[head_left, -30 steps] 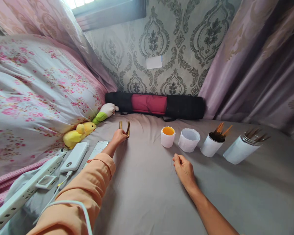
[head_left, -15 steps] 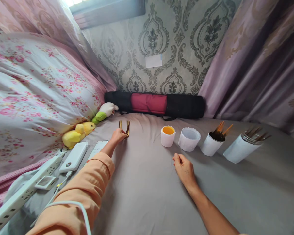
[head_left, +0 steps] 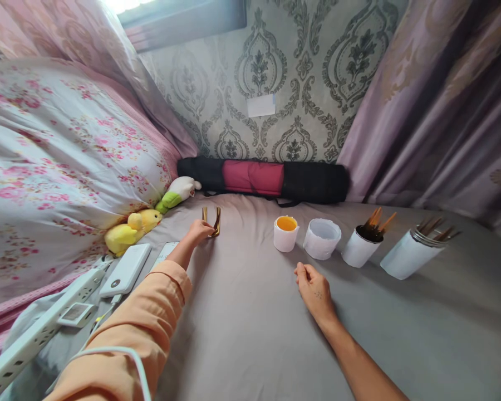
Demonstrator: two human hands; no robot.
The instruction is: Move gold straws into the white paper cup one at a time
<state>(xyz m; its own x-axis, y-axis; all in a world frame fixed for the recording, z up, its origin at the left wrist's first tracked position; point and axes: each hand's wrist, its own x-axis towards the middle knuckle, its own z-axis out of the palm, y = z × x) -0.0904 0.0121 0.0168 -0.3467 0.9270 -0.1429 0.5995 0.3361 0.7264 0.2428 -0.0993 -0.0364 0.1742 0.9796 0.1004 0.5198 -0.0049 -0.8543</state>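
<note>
My left hand (head_left: 200, 229) reaches forward over the grey sheet, fingers closed at the near side of a small gold stand (head_left: 217, 223) with two upright sides. Its fingertips touch the stand low down; the far fingers are hidden. My right hand (head_left: 314, 287) rests on the sheet in a loose fist, with nothing showing in it. Just beyond it stand a white-wrapped cup with an orange inside (head_left: 285, 238) and a wider whitish cup (head_left: 322, 245). Farther right are a white can (head_left: 359, 253) holding brown sticks and a tilted-looking white jar (head_left: 409, 259) with darker sticks.
A black and red rolled bag (head_left: 253, 177) lies along the wall. To the left are plush toys (head_left: 127, 234), a white power bank (head_left: 125, 270), a phone (head_left: 167, 252) partly behind my arm, and a power strip (head_left: 37, 334). A white cable (head_left: 137, 362) crosses my left sleeve.
My left hand has drawn back very slightly to the left, and its forearm covers more of the phone. The stand and my right hand keep their places.
</note>
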